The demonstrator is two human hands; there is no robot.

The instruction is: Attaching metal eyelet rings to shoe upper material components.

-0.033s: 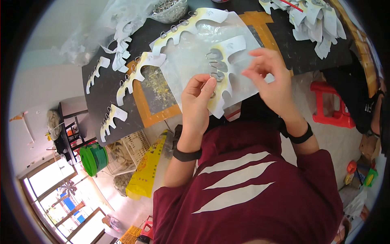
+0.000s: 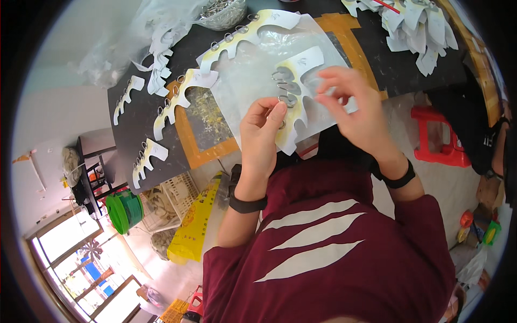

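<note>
In the head view, a person's left hand [image 2: 258, 129] is pinching a white scalloped card [image 2: 297, 110] between its fingers, the piece lying at a slant over a translucent sheet [image 2: 237, 81] on a black worktop [image 2: 398, 72]. The right hand [image 2: 353, 107] is hovering just beside the card with bent fingers; motion blur is hiding whether they are gripping anything.

Brown tape [image 2: 187, 142] is crossing the dark surface, where more ringed strips [image 2: 186, 94] are resting to the left. A clear bowl [image 2: 229, 22] of metal pieces is standing at the far edge, while a heap of white cutouts [image 2: 423, 37] is spreading at the far right.

Around the room, a red stool [image 2: 439, 156] is standing on the right; a green bucket [image 2: 119, 212], a pale basket [image 2: 184, 194] and a yellow bag [image 2: 196, 226] are occupying the left, and daylight is pouring through a window [image 2: 60, 237].
</note>
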